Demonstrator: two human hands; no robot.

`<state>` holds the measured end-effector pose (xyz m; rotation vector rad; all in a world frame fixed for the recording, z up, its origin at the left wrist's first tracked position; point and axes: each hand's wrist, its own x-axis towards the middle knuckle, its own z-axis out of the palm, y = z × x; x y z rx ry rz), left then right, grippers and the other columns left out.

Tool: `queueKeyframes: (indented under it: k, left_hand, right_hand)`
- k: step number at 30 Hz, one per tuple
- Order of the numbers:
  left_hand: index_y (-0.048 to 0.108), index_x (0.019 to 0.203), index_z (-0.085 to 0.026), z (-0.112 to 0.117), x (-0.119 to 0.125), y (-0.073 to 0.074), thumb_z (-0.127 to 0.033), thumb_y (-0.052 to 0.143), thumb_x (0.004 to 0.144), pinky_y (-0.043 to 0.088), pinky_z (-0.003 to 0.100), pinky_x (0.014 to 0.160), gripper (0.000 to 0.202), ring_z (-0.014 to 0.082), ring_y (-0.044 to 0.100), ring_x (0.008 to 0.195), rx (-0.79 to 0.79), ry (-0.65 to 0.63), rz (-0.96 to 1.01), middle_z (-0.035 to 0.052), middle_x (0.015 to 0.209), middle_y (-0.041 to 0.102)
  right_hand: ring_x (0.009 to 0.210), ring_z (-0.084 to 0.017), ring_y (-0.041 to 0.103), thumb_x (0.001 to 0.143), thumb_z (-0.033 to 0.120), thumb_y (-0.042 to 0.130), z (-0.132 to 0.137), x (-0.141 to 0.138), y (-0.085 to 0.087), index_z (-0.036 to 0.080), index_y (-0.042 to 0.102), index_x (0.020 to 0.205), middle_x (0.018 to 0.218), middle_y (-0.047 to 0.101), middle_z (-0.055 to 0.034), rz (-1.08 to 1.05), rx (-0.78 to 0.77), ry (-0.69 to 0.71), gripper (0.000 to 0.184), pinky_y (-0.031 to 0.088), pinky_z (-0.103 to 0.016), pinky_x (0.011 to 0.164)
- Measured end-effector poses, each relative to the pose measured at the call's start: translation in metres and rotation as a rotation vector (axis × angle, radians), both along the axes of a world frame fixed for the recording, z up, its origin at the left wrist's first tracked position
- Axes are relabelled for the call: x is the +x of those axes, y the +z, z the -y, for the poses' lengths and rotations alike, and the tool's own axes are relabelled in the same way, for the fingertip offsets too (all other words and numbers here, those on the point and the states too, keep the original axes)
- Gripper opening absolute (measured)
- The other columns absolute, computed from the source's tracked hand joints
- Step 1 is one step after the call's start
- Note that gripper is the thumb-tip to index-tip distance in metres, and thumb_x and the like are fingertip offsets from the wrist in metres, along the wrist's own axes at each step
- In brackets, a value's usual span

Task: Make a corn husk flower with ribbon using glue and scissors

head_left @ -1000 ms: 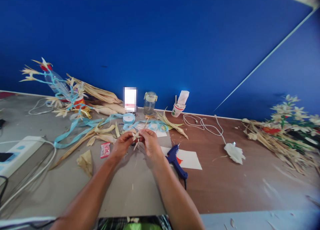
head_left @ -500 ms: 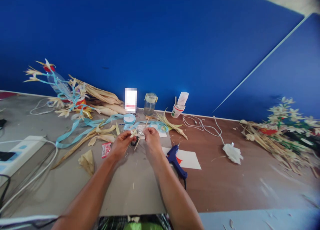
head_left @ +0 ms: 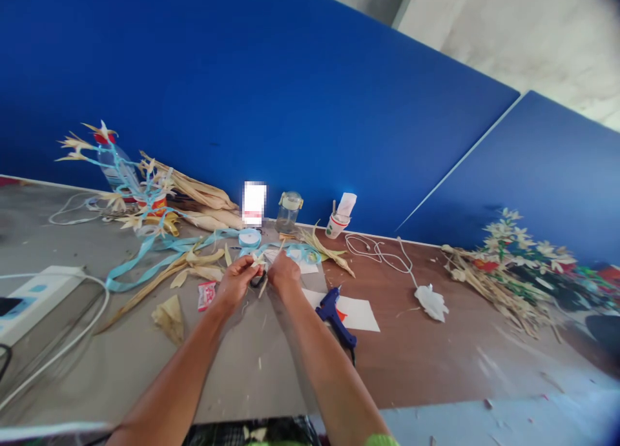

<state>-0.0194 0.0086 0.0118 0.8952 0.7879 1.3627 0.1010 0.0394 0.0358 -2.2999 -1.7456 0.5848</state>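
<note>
Pinched in the fingertips of my left hand [head_left: 237,277] is a small pale corn husk flower [head_left: 258,263]. Just to its right, my right hand [head_left: 285,272] is closed with its fingers pointing down and away; what they grip, if anything, is hidden. A dark looped object [head_left: 260,281] shows between the hands, partly covered. Beside it on the table lies a thin stick [head_left: 263,288]. Beyond the hands are a roll of light blue ribbon [head_left: 249,238] and a loose ribbon strip [head_left: 126,275] stretching left.
A blue glue gun [head_left: 336,317] rests on white paper [head_left: 365,315] at right. Behind stand a glass jar [head_left: 289,212] and a paper cup [head_left: 338,225]. Dried husks [head_left: 203,220] and a blue-stemmed flower bunch [head_left: 116,168] are left, near a power strip [head_left: 41,294].
My right hand has moved slightly left and turned over, hiding the shiny item seen at its fingers before. My left hand keeps its pinch. The view has shifted right.
</note>
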Motion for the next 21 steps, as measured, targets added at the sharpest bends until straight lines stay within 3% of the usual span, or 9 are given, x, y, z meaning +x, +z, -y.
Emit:
queueKeyframes:
  k: [11,15,21]
  left_hand:
    - [0.066,0.067,-0.017,0.001,0.001,0.003,-0.027,0.081,0.056,0.045,0.022,0.059,0.021,0.0106,0.056,0.058,0.010,0.019,0.011,-0.0014,0.060,0.063]
    - [0.066,0.067,-0.017,0.001,0.002,0.002,-0.025,0.081,0.056,0.044,0.022,0.058,0.021,0.0103,0.056,0.056,-0.003,0.003,0.025,-0.0014,0.060,0.064]
    - [0.066,0.068,-0.018,0.000,0.002,-0.002,-0.027,0.080,0.059,0.045,0.022,0.060,0.019,0.0103,0.056,0.058,0.025,-0.016,0.037,-0.0015,0.060,0.063]
  right_hand:
    - [0.105,-0.031,0.065,0.086,0.017,0.051,0.016,0.003,-0.001,0.008,0.055,0.119,0.111,0.066,-0.0232,0.083,0.027,0.077,0.034,0.050,-0.039,0.083]
    - [0.098,-0.030,0.067,0.088,0.021,0.048,0.028,0.007,-0.004,0.010,0.059,0.110,0.103,0.069,-0.0217,0.086,0.054,0.101,0.027,0.050,-0.037,0.079]
    - [0.095,-0.031,0.068,0.086,0.023,0.052,0.032,-0.004,-0.008,0.008,0.056,0.114,0.100,0.070,-0.0226,0.071,0.072,0.145,0.032,0.050,-0.036,0.075]
